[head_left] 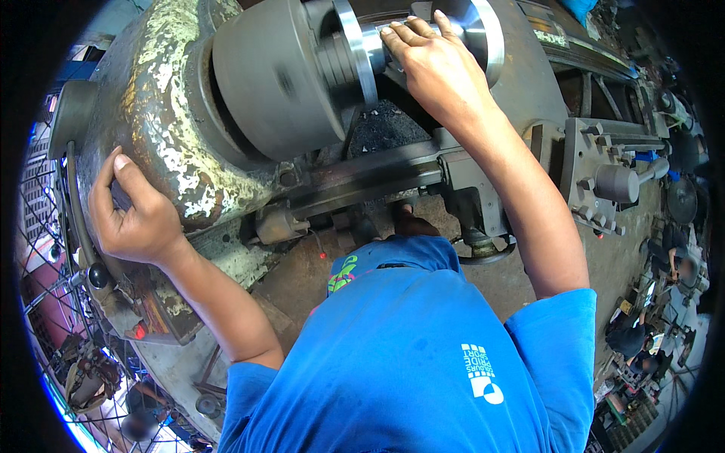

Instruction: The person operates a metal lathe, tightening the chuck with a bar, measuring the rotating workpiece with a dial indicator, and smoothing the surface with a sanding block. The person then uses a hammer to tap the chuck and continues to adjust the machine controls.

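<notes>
A shiny turned metal workpiece with two round flanges (356,57) sits in the large grey chuck (272,83) of a lathe. My right hand (438,68) lies over the bright middle section between the flanges, its fingers stretched out across the metal. The far flange (492,45) stands just past that hand. On the left, my left hand (140,208) is closed beside the worn, paint-flaked headstock (166,113). Its thumb and index fingertips come close together; whatever may lie between them cannot be made out.
Below the workpiece, dark chips (385,124) lie in the bed. A tool post with bolts (604,170) stands at right, a handwheel (487,253) beneath the carriage. A black-knobbed lever (98,275) is near my left forearm. People (634,332) are in the background at right.
</notes>
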Available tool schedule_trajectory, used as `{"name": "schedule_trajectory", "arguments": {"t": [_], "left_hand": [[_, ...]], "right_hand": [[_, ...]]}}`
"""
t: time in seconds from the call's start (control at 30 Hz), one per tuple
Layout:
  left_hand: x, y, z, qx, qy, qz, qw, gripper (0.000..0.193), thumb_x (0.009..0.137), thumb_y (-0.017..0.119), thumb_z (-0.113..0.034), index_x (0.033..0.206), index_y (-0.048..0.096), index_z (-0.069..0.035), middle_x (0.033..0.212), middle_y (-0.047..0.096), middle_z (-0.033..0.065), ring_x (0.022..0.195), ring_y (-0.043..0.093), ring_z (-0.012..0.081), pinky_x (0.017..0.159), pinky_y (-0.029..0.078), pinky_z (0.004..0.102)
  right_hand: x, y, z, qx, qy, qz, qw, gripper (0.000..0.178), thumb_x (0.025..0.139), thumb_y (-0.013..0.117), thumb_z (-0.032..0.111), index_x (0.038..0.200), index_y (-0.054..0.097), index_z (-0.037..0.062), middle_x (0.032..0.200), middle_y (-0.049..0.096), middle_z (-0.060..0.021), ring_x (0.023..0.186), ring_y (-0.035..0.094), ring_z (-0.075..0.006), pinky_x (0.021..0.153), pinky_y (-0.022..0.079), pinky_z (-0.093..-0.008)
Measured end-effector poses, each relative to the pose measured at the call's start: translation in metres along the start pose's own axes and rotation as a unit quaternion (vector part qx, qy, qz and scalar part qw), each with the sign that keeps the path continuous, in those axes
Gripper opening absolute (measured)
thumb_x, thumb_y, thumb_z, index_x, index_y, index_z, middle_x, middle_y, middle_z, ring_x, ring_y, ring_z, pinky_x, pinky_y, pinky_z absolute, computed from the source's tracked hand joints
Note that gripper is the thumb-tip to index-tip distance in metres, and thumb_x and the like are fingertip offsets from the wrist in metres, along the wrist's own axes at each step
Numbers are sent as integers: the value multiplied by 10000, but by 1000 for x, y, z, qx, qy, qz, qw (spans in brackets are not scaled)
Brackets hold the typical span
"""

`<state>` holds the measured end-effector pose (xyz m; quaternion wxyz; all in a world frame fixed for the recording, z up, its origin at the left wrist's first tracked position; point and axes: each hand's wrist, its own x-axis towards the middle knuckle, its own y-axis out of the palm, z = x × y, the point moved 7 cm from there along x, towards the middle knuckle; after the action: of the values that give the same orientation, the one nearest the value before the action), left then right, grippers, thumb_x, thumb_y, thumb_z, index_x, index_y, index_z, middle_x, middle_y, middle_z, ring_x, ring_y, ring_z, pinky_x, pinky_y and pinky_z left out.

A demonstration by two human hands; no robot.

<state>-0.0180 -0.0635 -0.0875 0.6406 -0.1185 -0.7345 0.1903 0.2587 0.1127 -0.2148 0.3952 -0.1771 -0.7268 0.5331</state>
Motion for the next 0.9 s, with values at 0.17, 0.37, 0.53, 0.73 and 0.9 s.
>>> {"name": "schedule_trajectory", "arguments": {"t": [0.17,0.37,0.53,0.73,0.9], "left_hand": [[0,-2,-1,-16,-1,-16,1000,88,863,705,-84,870,772,-27,879,761,86,797,712,232,745,544,336],[-1,-5,-4,-25,1,-25,999,86,859,701,-79,860,769,-26,867,759,79,795,711,235,740,544,343],[0,-1,-2,-20,7,-16,1000,84,858,704,-70,867,770,-19,870,764,81,788,716,225,744,550,331],[-1,0,5,-23,-10,-11,1000,82,849,710,-53,876,771,-4,867,767,93,789,721,218,748,557,316],[-1,-1,7,-48,-29,-22,998,93,849,712,-61,884,776,-3,870,767,94,788,718,210,752,553,316]], "right_hand": [[2,0,-9,-31,8,27,999,516,843,533,-18,1351,597,36,1363,627,-113,1327,541,-257,1187,331,-458],[-8,-14,-10,-4,-22,-34,999,467,856,550,33,1318,617,20,1336,640,-129,1318,547,-272,1173,350,-457],[-11,-6,4,2,-42,-39,998,455,860,561,36,1310,623,17,1337,642,-126,1315,551,-273,1182,338,-467],[4,-6,-3,93,-50,-2,994,475,785,568,39,1248,606,-65,1246,647,-212,1267,547,-371,1137,354,-479],[4,-7,-10,105,12,16,994,480,802,612,101,1256,606,-53,1254,645,-208,1283,539,-355,1146,342,-481]]}}
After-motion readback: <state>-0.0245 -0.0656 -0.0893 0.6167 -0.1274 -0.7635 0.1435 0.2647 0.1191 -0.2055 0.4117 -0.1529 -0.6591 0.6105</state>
